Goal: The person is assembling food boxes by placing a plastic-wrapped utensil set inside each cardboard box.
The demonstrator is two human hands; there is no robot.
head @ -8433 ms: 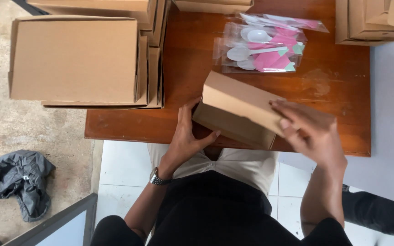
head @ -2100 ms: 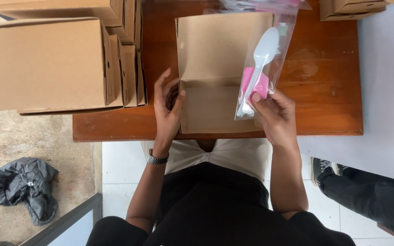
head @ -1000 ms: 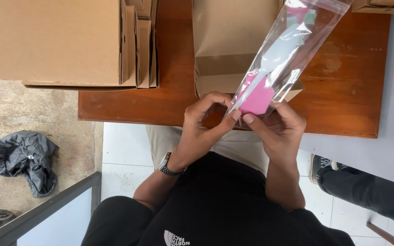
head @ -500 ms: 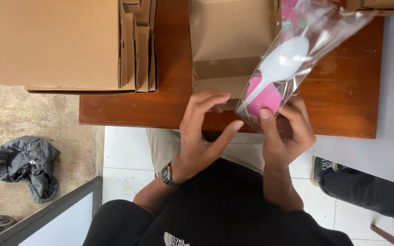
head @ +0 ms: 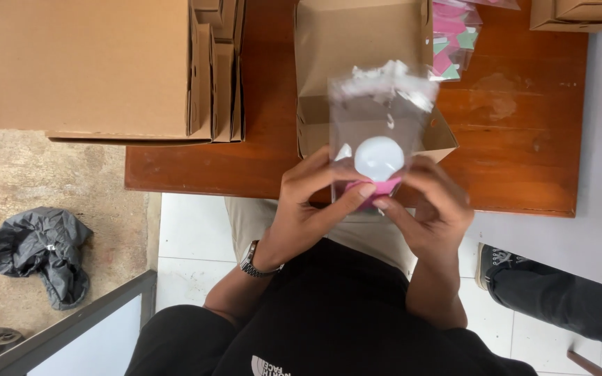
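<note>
Left hand (head: 311, 202) and right hand (head: 430, 209) both pinching a clear plastic bag (head: 377, 132) holding a white plastic spoon (head: 379, 158) and pink item, hovering over open brown cardboard box (head: 360, 49) on reddish wooden table (head: 524, 139)

Two hands are at work, the left hand (head: 315, 205) and the right hand (head: 430, 209), and together they hold one clear bag (head: 377, 132). One open box (head: 360, 49) stands on the one wooden table (head: 524, 139). One wristwatch (head: 251, 259) shows, and one dark crumpled cloth (head: 40, 251) lies on the floor.
</note>
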